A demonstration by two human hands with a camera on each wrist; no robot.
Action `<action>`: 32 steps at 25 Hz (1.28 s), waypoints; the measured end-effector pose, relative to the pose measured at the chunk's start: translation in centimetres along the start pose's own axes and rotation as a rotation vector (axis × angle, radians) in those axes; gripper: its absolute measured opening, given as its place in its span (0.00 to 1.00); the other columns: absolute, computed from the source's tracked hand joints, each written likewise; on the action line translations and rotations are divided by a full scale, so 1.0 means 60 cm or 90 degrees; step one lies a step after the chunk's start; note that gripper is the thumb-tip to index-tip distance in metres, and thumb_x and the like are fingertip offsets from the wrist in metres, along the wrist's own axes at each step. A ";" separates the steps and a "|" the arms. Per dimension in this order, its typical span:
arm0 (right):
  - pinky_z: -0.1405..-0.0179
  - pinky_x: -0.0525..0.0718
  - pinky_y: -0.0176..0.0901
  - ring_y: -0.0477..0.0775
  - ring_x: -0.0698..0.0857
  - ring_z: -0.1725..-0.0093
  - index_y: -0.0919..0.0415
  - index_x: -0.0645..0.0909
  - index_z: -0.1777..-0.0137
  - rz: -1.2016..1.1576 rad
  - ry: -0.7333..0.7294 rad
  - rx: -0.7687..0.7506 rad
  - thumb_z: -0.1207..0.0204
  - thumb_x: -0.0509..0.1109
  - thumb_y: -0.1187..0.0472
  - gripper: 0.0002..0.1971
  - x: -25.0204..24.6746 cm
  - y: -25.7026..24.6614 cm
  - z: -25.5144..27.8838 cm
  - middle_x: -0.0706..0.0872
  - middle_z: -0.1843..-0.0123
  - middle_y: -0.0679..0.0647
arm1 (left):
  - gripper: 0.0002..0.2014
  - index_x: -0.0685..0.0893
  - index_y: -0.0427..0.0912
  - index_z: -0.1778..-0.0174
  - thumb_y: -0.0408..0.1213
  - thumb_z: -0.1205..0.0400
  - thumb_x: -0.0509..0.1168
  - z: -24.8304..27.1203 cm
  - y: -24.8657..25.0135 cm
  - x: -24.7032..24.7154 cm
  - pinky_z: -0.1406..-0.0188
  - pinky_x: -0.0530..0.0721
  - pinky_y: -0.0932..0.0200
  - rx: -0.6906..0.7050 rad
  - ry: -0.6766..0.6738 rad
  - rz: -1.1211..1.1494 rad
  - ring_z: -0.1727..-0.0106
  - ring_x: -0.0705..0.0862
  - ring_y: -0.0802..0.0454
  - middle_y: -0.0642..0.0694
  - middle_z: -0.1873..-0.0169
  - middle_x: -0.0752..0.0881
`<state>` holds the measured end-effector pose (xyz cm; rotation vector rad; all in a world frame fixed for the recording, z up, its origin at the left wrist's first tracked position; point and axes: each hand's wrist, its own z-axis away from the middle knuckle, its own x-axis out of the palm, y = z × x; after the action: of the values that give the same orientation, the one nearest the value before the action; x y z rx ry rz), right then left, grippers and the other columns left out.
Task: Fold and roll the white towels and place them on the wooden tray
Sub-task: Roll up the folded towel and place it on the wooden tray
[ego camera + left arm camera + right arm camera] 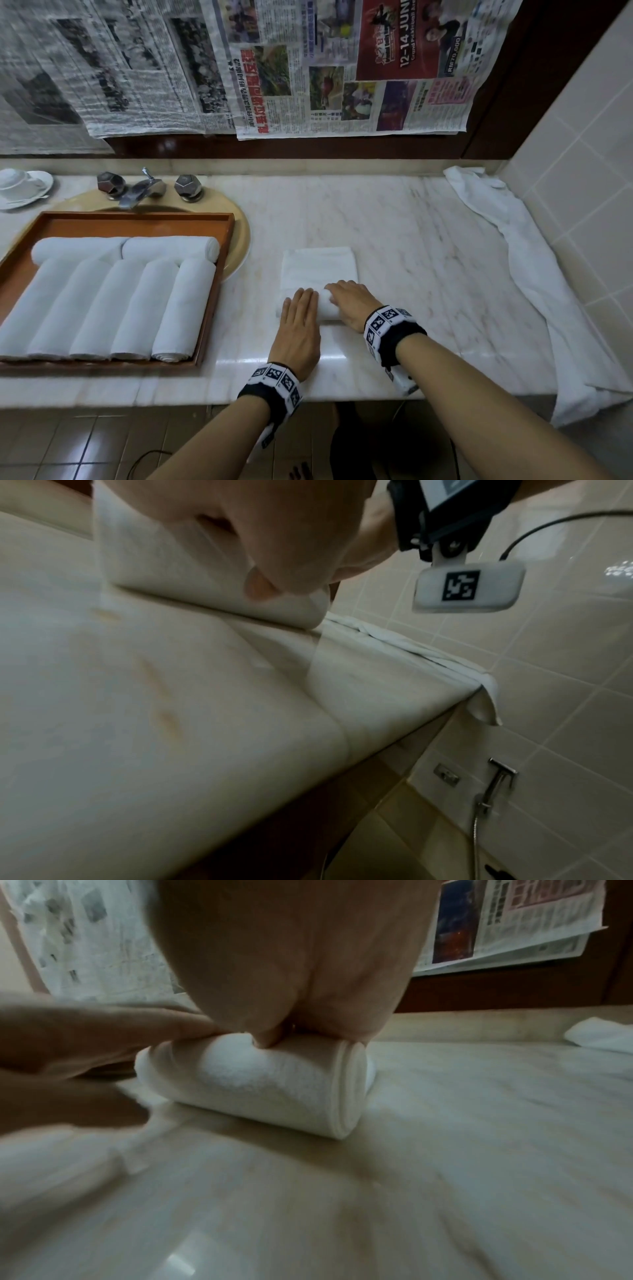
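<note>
A white towel (319,269) lies folded into a strip on the marble counter, its near end wound into a roll (329,309) (274,1083) (171,569). My left hand (300,317) (274,520) lies flat on the roll's left part with straight fingers. My right hand (350,301) (291,961) arches over the roll's right end, thumb dug into it. The wooden tray (137,217) sits to the left, over the sink, holding several rolled white towels (102,301). Loose white towels (513,260) (411,647) (599,1037) lie along the right wall.
A beige sink rim (241,236) and chrome tap (137,192) stand behind the tray. A cup and saucer (20,186) sit far left. Newspaper (308,68) covers the wall behind. The counter's front edge (171,389) runs just below my wrists.
</note>
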<state>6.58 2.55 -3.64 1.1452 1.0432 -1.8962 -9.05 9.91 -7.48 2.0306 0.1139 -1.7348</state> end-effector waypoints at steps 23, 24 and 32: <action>0.22 0.58 0.57 0.59 0.66 0.26 0.61 0.56 0.21 0.184 0.007 0.045 0.35 0.78 0.59 0.46 -0.039 0.020 -0.110 0.66 0.26 0.57 | 0.37 0.61 0.35 0.23 0.39 0.28 0.66 -0.216 -0.019 -0.042 0.20 0.56 0.45 -0.037 -0.210 -0.250 0.30 0.66 0.40 0.39 0.31 0.66; 0.24 0.60 0.57 0.59 0.66 0.27 0.61 0.59 0.23 0.174 -0.010 0.048 0.36 0.79 0.56 0.44 -0.049 0.022 -0.119 0.67 0.27 0.57 | 0.37 0.64 0.36 0.26 0.42 0.30 0.68 -0.231 -0.022 -0.043 0.22 0.60 0.46 -0.041 -0.227 -0.254 0.32 0.67 0.41 0.40 0.33 0.68; 0.29 0.65 0.62 0.60 0.66 0.29 0.60 0.62 0.27 0.182 -0.088 0.069 0.45 0.83 0.40 0.51 -0.081 0.059 -0.210 0.66 0.30 0.57 | 0.47 0.65 0.39 0.27 0.61 0.36 0.75 -0.332 -0.048 -0.031 0.27 0.65 0.43 -0.108 -0.300 -0.255 0.29 0.66 0.42 0.42 0.31 0.67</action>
<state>16.11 12.78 -3.91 1.1390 0.6686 -1.7907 7.74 20.79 -4.65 1.5010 0.5237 -2.3113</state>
